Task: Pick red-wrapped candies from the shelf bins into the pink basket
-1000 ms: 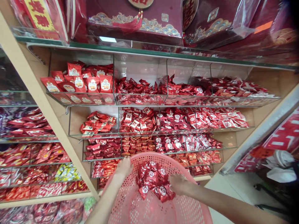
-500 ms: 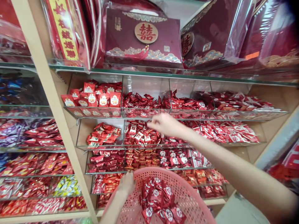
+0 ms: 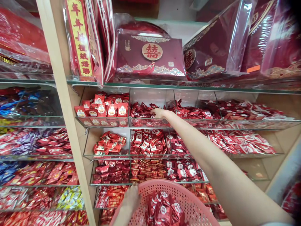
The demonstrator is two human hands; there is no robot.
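Observation:
My left hand (image 3: 131, 198) grips the far rim of a pink perforated plastic basket (image 3: 188, 201) low in the view. A pile of dark red wrapped candies (image 3: 163, 209) lies inside it. My right hand (image 3: 158, 112) reaches up into a clear bin (image 3: 150, 123) on the top candy shelf. Its fingers rest curled among the dark red wrapped sweets (image 3: 141, 110) there. Whether they hold one is hidden.
Glass shelves with clear dividers hold several bins of red wrapped sweets (image 3: 145, 144). Red snack packets (image 3: 105, 108) fill the bin to the left. Maroon gift boxes (image 3: 150, 56) stand on the top shelf. A beige upright post (image 3: 63, 103) separates another shelf bay at left.
My right hand left the candies in the basket and rose to the top candy shelf. The view tilted upward. My left hand kept its hold on the basket rim.

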